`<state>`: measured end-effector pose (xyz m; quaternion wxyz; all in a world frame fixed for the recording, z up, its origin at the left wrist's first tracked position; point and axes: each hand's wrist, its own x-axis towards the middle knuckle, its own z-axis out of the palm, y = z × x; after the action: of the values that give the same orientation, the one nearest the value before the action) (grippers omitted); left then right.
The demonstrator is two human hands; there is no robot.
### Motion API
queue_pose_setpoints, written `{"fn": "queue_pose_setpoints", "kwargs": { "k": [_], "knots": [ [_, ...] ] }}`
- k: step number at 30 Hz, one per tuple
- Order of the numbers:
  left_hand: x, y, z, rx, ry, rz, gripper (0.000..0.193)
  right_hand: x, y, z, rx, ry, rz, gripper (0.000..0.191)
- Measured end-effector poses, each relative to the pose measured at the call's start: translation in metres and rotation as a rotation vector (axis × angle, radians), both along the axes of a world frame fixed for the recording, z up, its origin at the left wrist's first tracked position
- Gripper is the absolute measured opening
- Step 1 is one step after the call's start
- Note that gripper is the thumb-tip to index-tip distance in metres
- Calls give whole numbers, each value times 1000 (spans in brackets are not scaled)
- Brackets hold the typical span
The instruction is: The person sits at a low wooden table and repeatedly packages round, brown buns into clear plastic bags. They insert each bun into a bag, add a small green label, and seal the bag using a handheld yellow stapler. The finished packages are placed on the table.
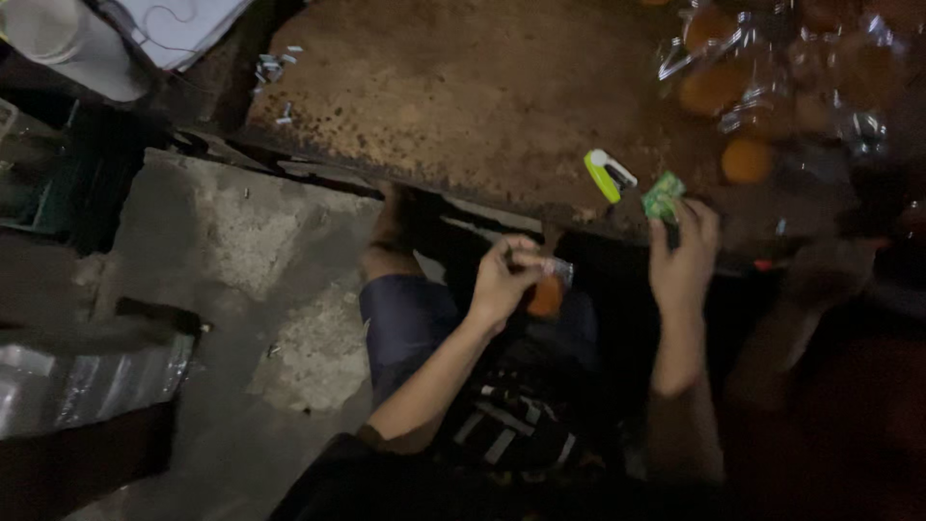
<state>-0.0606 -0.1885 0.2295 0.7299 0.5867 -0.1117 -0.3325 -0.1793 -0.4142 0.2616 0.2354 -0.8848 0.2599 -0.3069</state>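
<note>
A small clear bag w/ an orange item (546, 289) is pinched shut by the left hand (502, 282), near the lap. A green label (663, 196) is gripped by the right hand (683, 253) at the table (463, 96) edge, beside a green stapler (608, 175). Finished bags (772, 87) are piled far right; this one not yet stapled.

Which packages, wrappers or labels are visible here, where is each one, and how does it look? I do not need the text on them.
Green packet: small, crumpled, green and white, at the table edge, pinched by the right hand.
Clear bag: shiny, holding something round and orange, gripped by the left hand below the table edge.
Clear bags of orange pieces: glossy heap at the table's far right.
No signs or screens show.
</note>
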Motion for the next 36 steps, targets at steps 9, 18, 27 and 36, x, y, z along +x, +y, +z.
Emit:
{"fn": "queue_pose_setpoints", "kwargs": {
  "k": [9,18,27,36],
  "knots": [
    [-20,24,-40,29,143,-99,32,-12,-58,-52,-265,178,31,27],
    [-16,33,-41,59,183,-92,25,-8,-56,-67,-336,159,-38,18],
    [-15,35,-37,-12,213,-85,22,-11,-55,-52,-136,113,25,19],
    [-13,37,-33,125,180,-103,22,-8,-66,-76,-210,43,-70,13]
  ]
}}
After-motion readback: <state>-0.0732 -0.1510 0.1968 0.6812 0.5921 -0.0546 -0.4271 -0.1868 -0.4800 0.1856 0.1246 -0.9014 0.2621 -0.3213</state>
